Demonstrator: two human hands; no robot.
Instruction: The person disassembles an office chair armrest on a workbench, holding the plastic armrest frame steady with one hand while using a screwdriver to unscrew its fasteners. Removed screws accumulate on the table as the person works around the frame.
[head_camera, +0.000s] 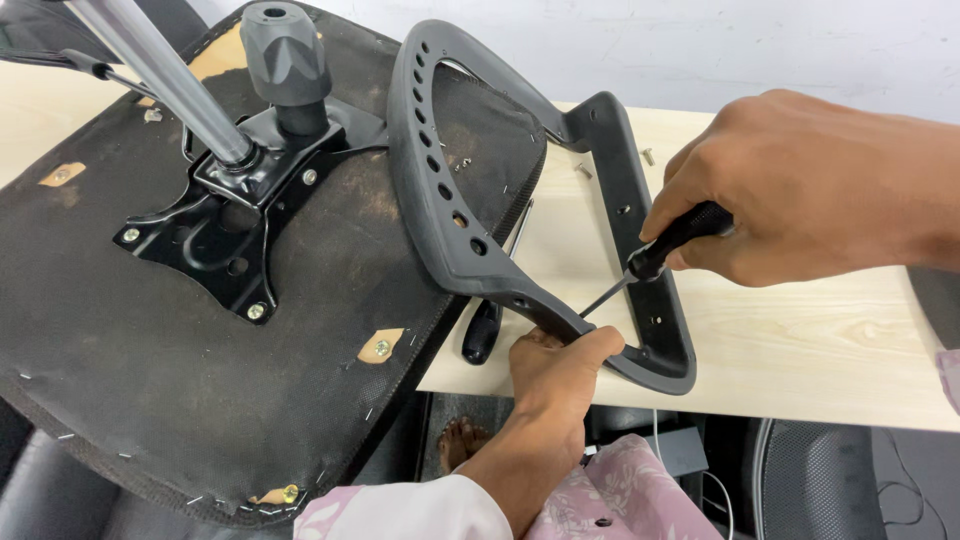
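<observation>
1. Clearly, our upturned chair seat (180, 330) lies on the pale bench (800, 340), its metal base plate (235, 215) facing up.
2. Our black armrest (450, 190) leans against the seat's edge.
3. Our left hand (560, 365) clamps the armrest's lower bar.
4. Our right hand (800, 190) is closed on a screwdriver (655, 255), its tip at that bar.
5. A second screwdriver (482, 332) lies beneath the armrest; loose screws (583, 170) rest on the bench.

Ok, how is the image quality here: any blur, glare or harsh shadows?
Head view: even, soft light; seat underside, armrest and left hand are sharp. Right hand, closest to the lens, looks slightly soft. Mild glare streaks the metal column; faint shadows on the table.
</observation>
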